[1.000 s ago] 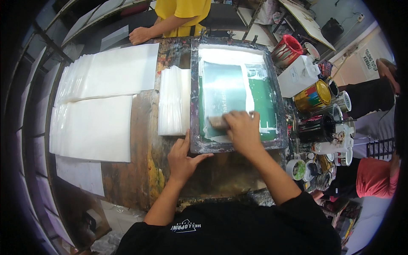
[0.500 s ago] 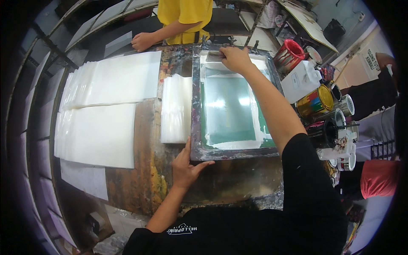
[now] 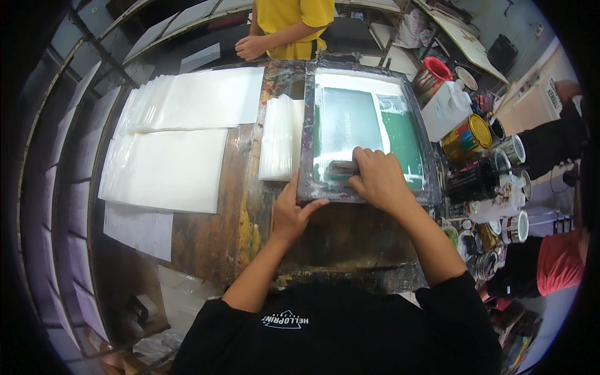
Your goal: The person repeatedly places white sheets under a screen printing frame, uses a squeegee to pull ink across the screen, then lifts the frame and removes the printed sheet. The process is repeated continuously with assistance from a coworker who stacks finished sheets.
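A screen-printing frame with a dark, paint-stained rim lies on the table. Its green mesh carries white ink smears around a paler rectangular window. My right hand grips a squeegee, which rests on the mesh close to the near edge; the fingers partly cover it. At the frame's near left corner is my left hand, its thumb spread along the near rim and its fingers pointing up the left side. A stack of white sheets stands just left of the frame.
Wide fanned piles of white sheets cover the left of the stained table. Paint cans and a white jug line the right side. A person in yellow stands across the table. Racks rise at far left.
My right hand has drawn the squeegee from the far end of the frame to its near end. My left hand stays at the corner. The person opposite has pulled their hand in.
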